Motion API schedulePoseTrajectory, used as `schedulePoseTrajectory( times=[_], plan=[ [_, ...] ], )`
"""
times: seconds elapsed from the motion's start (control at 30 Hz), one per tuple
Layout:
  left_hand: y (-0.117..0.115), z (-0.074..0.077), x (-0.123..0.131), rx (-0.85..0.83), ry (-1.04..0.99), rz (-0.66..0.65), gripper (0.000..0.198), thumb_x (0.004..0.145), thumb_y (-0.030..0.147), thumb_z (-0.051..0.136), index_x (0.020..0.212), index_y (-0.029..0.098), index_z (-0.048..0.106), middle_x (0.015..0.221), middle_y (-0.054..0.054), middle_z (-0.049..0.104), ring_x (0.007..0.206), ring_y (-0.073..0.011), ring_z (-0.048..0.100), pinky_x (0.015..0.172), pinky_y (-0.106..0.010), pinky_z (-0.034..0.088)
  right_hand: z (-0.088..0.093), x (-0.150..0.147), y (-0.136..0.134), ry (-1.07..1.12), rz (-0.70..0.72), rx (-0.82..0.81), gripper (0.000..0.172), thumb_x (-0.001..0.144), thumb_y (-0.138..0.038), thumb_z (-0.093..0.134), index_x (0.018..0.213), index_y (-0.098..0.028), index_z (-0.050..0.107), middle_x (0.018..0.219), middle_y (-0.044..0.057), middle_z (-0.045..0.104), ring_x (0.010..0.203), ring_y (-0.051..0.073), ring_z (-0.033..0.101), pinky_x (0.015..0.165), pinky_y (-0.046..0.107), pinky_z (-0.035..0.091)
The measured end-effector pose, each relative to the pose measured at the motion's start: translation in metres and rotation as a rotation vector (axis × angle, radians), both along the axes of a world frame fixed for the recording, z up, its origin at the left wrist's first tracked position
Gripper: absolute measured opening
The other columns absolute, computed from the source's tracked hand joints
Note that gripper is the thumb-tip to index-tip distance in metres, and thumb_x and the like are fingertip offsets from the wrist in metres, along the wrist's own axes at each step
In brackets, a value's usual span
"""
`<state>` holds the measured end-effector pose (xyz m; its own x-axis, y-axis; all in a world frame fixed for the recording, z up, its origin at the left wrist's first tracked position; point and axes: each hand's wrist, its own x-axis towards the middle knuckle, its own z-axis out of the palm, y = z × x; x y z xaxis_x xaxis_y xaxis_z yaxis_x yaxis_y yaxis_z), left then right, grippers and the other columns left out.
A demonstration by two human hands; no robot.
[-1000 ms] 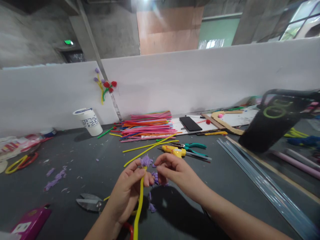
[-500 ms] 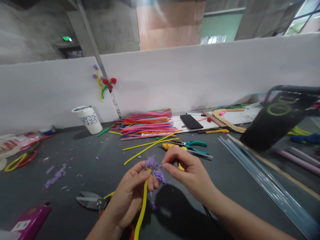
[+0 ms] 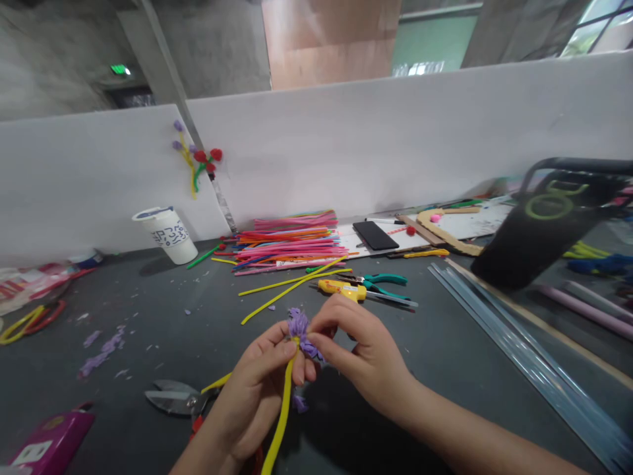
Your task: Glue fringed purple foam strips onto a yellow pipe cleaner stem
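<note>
Open lane between right hand (image 3: 366, 349) and clear sticks (image 3: 514, 346), glue gun (image 3: 341, 289) blocking ahead

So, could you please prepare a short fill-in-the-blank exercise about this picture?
1. The left hand holds a stem whose colour is ____.
2. The colour of the tuft at its top is ____.
3. In the picture, the phone lies to the ____ of the cup.
4. The green-stemmed flowers on the white wall are coloured ____.

Missing words: yellow; purple; right; red.
</note>
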<state>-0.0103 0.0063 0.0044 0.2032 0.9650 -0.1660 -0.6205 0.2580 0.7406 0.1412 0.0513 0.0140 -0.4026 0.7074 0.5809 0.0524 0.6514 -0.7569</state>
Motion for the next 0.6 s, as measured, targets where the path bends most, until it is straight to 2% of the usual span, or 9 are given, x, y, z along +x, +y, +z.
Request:
schedulePoseTrajectory(
  times=[0.37, 0.6],
  plan=[
    [-0.0025, -0.0007, -0.0009, 0.023, -0.005, -0.018, 0.013, 0.084, 0.009, 0.053, 0.089, 0.009, 0.065, 0.051, 0.0, 0.059, 0.056, -0.0085, 0.057, 0.062, -0.017, 0.045, -0.0012, 0.0009, -0.002, -0.012, -0.03, 0.096, 0.011, 0.087, -0.014, 0.056, 0.077, -0.019, 0.059, 0.073, 0.0, 0.056, 0.068, 0.013, 0.051, 0.063, 0.025, 0.041],
    [-0.0042, 0.0006, -0.0007, 0.053, 0.073, -0.025, 0.01, 0.082, 0.013, 0.057, 0.089, 0.012, 0.064, 0.05, 0.002, 0.059, 0.056, -0.0094, 0.058, 0.062, -0.019, 0.044, -0.0063, 0.0018, -0.0012, -0.013, -0.04, 0.159, 0.01, 0.088, -0.015, 0.054, 0.079, -0.017, 0.057, 0.073, 0.001, 0.055, 0.068, 0.013, 0.051, 0.063, 0.025, 0.04]
  ],
)
